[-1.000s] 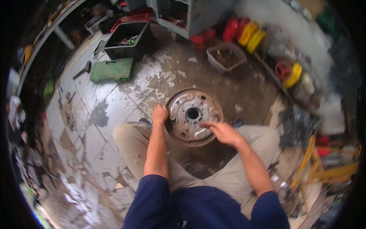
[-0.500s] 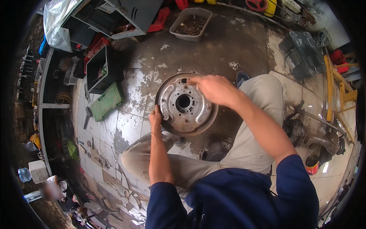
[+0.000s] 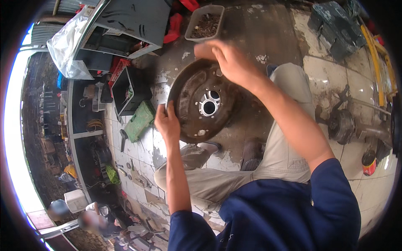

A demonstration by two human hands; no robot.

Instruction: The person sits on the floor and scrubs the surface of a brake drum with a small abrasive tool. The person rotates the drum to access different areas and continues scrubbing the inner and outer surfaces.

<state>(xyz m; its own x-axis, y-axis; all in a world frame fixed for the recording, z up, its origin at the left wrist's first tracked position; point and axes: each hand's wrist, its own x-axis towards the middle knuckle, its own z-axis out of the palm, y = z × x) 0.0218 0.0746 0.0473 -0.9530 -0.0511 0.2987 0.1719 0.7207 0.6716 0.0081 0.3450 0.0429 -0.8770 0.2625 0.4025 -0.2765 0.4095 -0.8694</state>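
Note:
A round, rusty-brown brake backing plate (image 3: pixel 188 94) is held at a tilt above the floor in front of my crossed legs. Its dark, hollow side shows, with bare bright metal round the centre hole. My left hand (image 3: pixel 168 125) grips the plate's left rim, thumb on the near side. At the far rim, my right hand (image 3: pixel 234 65) has its fingers bent over the edge; they are partly smeared by motion. Floor shows through the centre hole.
Beyond the plate stands a pale plastic tub (image 3: pixel 187 31) of small metal parts. To the left are a green case (image 3: pixel 140 121), a black crate (image 3: pixel 121 90) and a grey metal cabinet (image 3: pixel 134 21). On the right lie a greasy axle part (image 3: pixel 341 125) and a red can (image 3: pixel 368 163).
The backing plate has turned from its lighter ribbed face to its dark hollow side and is tilted up. My right hand has gone from pointing over its face to the far rim.

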